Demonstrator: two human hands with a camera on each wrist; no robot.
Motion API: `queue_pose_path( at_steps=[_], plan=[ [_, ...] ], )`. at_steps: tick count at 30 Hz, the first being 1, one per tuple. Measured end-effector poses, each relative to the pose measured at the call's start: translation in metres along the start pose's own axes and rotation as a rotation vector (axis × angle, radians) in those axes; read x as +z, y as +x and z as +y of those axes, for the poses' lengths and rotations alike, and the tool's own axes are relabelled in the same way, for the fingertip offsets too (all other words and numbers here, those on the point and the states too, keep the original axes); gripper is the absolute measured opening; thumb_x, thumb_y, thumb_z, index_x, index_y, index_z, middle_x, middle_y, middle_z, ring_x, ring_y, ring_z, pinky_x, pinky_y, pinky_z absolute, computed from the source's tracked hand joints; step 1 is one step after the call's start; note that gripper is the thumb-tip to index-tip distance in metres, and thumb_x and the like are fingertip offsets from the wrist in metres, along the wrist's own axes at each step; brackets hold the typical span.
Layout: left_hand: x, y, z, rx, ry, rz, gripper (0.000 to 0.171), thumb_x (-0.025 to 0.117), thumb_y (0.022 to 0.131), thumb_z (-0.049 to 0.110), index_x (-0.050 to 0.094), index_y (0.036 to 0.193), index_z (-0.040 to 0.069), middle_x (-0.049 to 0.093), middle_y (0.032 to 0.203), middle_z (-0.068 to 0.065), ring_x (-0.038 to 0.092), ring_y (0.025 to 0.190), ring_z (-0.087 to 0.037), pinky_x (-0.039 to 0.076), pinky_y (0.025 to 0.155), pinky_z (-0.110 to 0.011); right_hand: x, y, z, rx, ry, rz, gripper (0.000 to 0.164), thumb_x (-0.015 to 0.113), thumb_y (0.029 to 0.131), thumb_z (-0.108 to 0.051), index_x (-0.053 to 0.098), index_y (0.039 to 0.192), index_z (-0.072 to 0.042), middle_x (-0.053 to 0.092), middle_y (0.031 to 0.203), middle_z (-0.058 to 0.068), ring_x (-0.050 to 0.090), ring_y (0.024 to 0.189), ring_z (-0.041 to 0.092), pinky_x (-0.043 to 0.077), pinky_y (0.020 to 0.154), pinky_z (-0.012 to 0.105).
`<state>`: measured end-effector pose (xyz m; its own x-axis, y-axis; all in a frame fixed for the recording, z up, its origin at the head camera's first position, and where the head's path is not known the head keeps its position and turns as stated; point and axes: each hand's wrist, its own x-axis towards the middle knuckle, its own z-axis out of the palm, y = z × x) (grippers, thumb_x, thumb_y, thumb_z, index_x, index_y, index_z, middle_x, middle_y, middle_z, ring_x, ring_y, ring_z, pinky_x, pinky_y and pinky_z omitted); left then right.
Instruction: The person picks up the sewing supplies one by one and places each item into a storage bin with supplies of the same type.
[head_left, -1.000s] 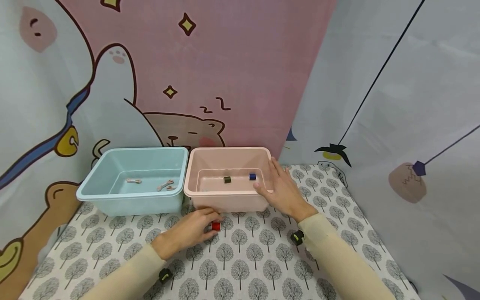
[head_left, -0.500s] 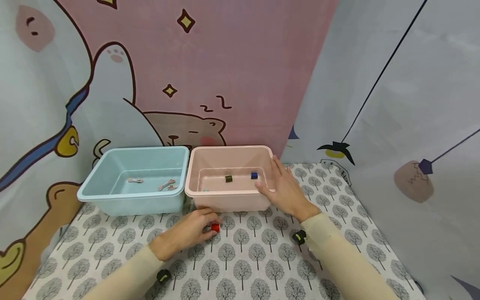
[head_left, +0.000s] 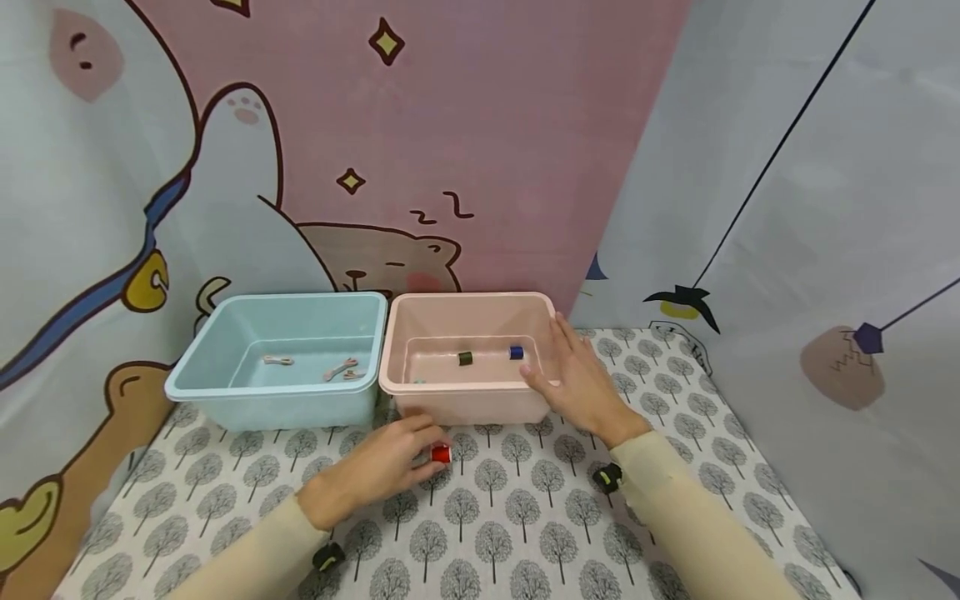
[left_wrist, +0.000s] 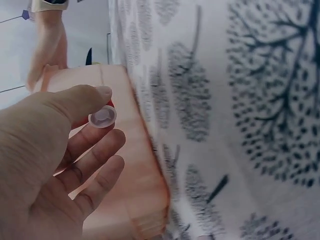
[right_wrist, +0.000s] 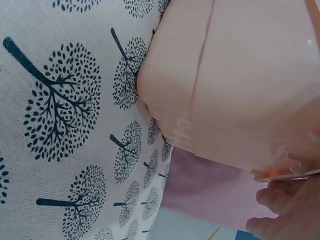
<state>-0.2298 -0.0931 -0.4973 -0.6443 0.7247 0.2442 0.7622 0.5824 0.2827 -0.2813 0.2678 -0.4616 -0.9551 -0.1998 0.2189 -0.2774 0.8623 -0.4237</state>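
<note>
Between thumb and index finger, my left hand (head_left: 384,467) pinches a small red spool of thread (head_left: 441,454) in front of the pink bin (head_left: 465,407). Its pale round end (left_wrist: 102,116) faces the camera in the left wrist view, where the other fingers are loosely bent. My right hand (head_left: 588,390) rests on the bin's right rim, thumb stretched over the inside and fingers extended along the edge. Inside that bin lie a dark green spool (head_left: 465,358), a blue spool (head_left: 516,352) and a tiny teal thing (head_left: 419,381), mostly hidden by the front wall.
A light blue bin (head_left: 273,402) stands close on the pink one's left, with several small pale pink pieces (head_left: 341,369) inside. Both are on a tree-print cloth (head_left: 487,517). A cartoon-printed curtain (head_left: 480,150) hangs behind them.
The head view has shifted slightly. My left hand keeps hold of the red spool at about the same spot, turning it a little, and my right hand stays on the pink bin's rim.
</note>
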Motion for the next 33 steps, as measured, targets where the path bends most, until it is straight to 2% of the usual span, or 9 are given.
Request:
queue_pose_path(
  at_steps=[6, 8, 13, 20, 25, 33],
  plan=[
    [-0.015, 0.001, 0.010, 0.046, 0.013, 0.070, 0.038, 0.095, 0.098, 0.019, 0.083, 0.133, 0.011, 0.082, 0.130, -0.004, 0.082, 0.111, -0.019, 0.073, 0.097, -0.031, 0.001, 0.001, 0.001, -0.007, 0.020, 0.011, 0.107, 0.057, 0.114, -0.069, 0.015, 0.185, -0.001, 0.006, 0.198, 0.017, 0.017, 0.182, 0.050, 0.009, 0.150, 0.068],
    [-0.020, 0.003, 0.012, 0.060, 0.013, 0.090, 0.038, 0.095, 0.098, 0.019, 0.083, 0.133, 0.012, 0.081, 0.129, -0.003, 0.081, 0.109, -0.016, 0.072, 0.095, -0.027, 0.002, 0.001, 0.001, -0.013, 0.021, 0.017, 0.106, 0.058, 0.114, -0.066, 0.016, 0.185, 0.000, 0.007, 0.198, 0.018, 0.018, 0.182, 0.050, 0.010, 0.150, 0.069],
    [-0.029, 0.008, 0.018, 0.108, 0.022, 0.148, 0.038, 0.096, 0.099, 0.021, 0.082, 0.133, 0.012, 0.081, 0.127, -0.001, 0.082, 0.106, -0.013, 0.070, 0.092, -0.019, 0.003, 0.001, 0.002, -0.017, 0.014, 0.025, 0.108, 0.055, 0.114, -0.072, 0.016, 0.185, -0.001, 0.007, 0.197, 0.018, 0.020, 0.181, 0.051, 0.011, 0.150, 0.069],
    [-0.044, 0.016, 0.027, 0.159, 0.043, 0.231, 0.035, 0.096, 0.098, 0.023, 0.081, 0.127, 0.011, 0.083, 0.122, -0.002, 0.083, 0.106, -0.015, 0.072, 0.094, -0.025, 0.000, -0.002, 0.001, -0.013, 0.006, 0.021, 0.110, 0.050, 0.113, -0.077, 0.016, 0.186, -0.002, 0.006, 0.198, 0.017, 0.021, 0.181, 0.051, 0.014, 0.149, 0.070],
    [-0.055, 0.021, 0.028, 0.173, 0.048, 0.255, 0.034, 0.096, 0.098, 0.022, 0.082, 0.127, 0.010, 0.082, 0.117, -0.001, 0.081, 0.100, -0.013, 0.071, 0.089, -0.023, -0.001, -0.001, 0.000, -0.019, -0.002, 0.025, 0.109, 0.050, 0.114, -0.077, 0.016, 0.185, -0.001, 0.007, 0.198, 0.017, 0.021, 0.181, 0.051, 0.015, 0.149, 0.070],
    [-0.066, 0.023, 0.027, 0.199, 0.016, 0.273, 0.037, 0.095, 0.098, 0.019, 0.082, 0.131, 0.007, 0.084, 0.120, -0.005, 0.083, 0.097, -0.015, 0.068, 0.086, -0.014, 0.001, -0.001, 0.001, -0.015, 0.011, 0.022, 0.106, 0.055, 0.114, -0.070, 0.016, 0.185, -0.001, 0.007, 0.197, 0.019, 0.019, 0.181, 0.050, 0.012, 0.149, 0.069]
  ],
)
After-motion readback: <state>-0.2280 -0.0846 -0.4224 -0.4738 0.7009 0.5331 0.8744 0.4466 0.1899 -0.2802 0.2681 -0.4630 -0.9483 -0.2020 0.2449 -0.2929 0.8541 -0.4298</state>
